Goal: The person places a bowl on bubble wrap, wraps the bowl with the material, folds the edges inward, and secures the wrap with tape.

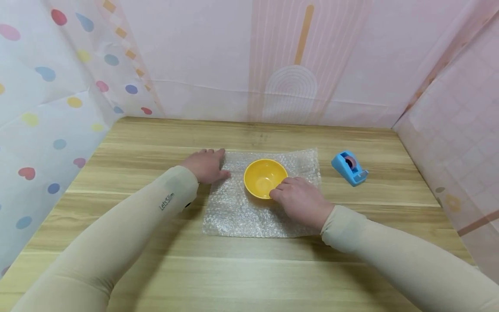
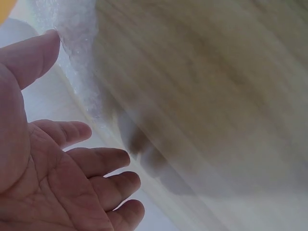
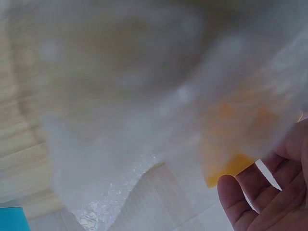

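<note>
In the head view, the right hand (image 1: pixel 302 200) hides a bit of the yellow bowl's (image 1: pixel 265 177) near rim. The bowl sits on bubble wrap (image 1: pixel 234 216) over the desk (image 1: pixel 241 277), left of those fingers; a blue tape dispenser (image 1: pixel 348 168) stands off to their right. They pinch the rim, while the left hand (image 1: pixel 206 167) lies at the wrap's left edge.

In the left wrist view, the bowl is a cut-off corner past the thumb; the fingers spread loosely, thumb at the wrap.

In the right wrist view, blurred wrap veils the bowl beside bent fingers.
</note>
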{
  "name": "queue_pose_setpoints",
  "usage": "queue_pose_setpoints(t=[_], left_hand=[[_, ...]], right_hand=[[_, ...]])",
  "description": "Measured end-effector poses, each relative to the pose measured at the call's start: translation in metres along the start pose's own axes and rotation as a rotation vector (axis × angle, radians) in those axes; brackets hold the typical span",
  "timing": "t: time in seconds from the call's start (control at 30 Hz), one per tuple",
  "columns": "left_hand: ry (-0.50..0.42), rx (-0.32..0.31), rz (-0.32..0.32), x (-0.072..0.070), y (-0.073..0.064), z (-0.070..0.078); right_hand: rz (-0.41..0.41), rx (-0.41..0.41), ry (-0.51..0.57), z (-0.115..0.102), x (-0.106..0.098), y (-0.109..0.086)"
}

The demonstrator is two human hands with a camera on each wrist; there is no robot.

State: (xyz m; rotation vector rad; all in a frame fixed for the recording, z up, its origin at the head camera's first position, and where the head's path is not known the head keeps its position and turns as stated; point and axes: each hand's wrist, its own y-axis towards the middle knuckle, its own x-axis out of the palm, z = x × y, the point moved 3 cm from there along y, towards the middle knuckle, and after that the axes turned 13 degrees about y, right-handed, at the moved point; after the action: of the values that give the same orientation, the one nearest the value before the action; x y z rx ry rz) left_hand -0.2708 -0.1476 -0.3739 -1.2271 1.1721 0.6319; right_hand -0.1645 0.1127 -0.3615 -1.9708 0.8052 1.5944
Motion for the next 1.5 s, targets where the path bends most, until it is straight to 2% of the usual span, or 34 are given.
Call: queue_pose_setpoints(t=[0.73,0.93,1.07,1.23,1.4,1.5], left_hand=[[0.012,0.049,0.033,0.002,0.004,0.005],[-0.038,0.078,0.077,0.001,0.003,0.007],[-0.077,0.074,0.075,0.000,0.005,0.009],[-0.127,0.082,0.110,-0.001,0.006,0.013],[-0.228,0.082,0.135,-0.002,0.008,0.013],[-0.314,0.057,0.135,-0.004,0.010,0.012]], right_hand=[[0.042,-0.023,0.016,0.003,0.002,-0.001],[0.034,-0.022,0.023,0.003,0.002,-0.001],[0.034,-0.021,0.023,0.004,0.002,-0.001],[0.040,-0.024,0.022,0.004,0.002,-0.001],[0.040,-0.027,0.020,0.004,0.002,-0.001],[0.037,-0.025,0.016,0.003,0.001,0.000]])
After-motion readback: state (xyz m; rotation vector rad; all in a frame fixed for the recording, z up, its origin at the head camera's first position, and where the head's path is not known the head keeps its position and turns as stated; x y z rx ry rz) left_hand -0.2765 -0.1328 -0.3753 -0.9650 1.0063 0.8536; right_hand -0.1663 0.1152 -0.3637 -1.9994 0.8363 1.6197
